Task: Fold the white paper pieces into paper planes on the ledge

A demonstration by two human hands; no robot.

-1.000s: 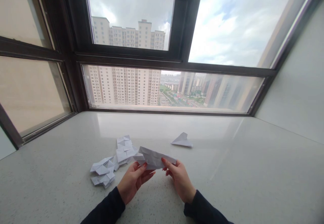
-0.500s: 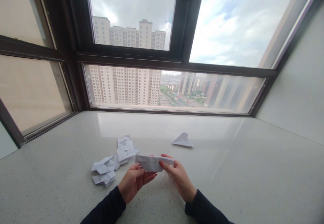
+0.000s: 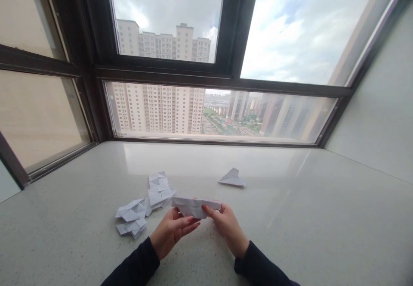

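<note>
Between my two hands is a folded white paper [image 3: 191, 207], long and narrow, its upper edge nearly level and its lower side tapering. My left hand [image 3: 169, 231] grips its left end from below, thumb in front and fingers partly hidden behind. My right hand [image 3: 229, 227] pinches the right end, the thumb pressed on the front face and the other fingers mostly behind it. Just beyond the left hand lie several folded white papers in two overlapping heaps, a nearer heap [image 3: 131, 219] and a farther heap [image 3: 160, 191].
A white paper plane [image 3: 232, 178] lies on the speckled pale sill [image 3: 300, 217], beyond my right hand. Dark window frames [image 3: 213, 142] border the sill at the back and left, with tall buildings outside. A white wall [image 3: 380, 118] stands on the right.
My right hand's fingers behind the paper have lowered a little; the thumb stays on its front. Both hands keep hold, and the heaps and the plane lie as before.
</note>
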